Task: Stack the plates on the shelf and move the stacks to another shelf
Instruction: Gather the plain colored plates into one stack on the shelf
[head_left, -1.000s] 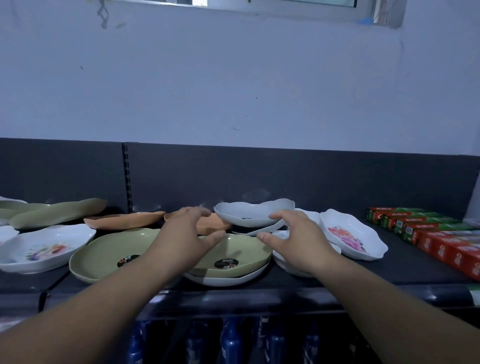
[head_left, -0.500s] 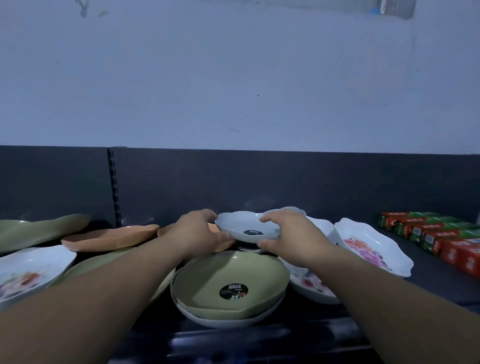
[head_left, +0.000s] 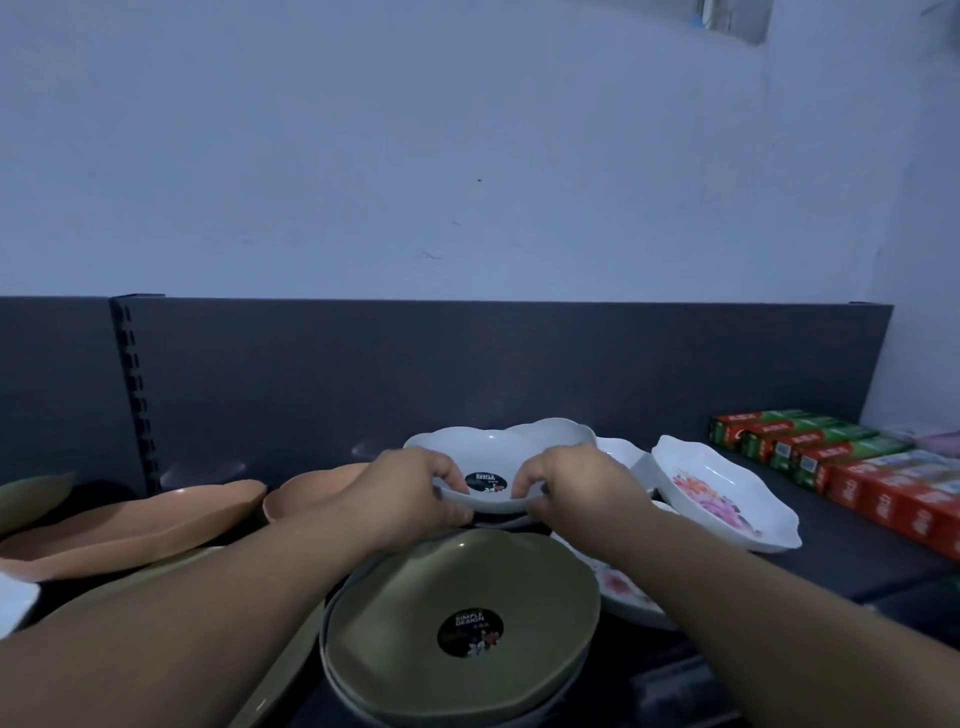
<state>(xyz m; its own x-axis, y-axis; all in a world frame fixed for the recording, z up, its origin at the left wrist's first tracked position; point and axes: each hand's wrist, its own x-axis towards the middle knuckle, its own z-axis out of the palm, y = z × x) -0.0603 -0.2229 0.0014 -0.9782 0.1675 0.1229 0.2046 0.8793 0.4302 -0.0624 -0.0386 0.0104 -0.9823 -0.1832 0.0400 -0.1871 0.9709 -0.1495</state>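
White plate with a scalloped rim, held at its near edge by both hands. The left grip and the right grip are each clamped on that near rim, thumbs inside the bowl and fingers curled beneath. They sit close together on either side of a round dark sticker in the plate's hollow. The plate is toward the back of the dark shelf, near the grey back panel. The rim of another plate shows just under it; whether the two touch cannot be told.

Between the forearms, nearer the camera, a green plate bearing its own sticker is nested in at least one more plate, whose rim shows beneath. Left of the grips lie two orange plates, one behind the other. To the right a flowered plate rests tilted, and a second flowered plate lies partly under the right forearm. Red and green boxes are lined up at the shelf's far right end.
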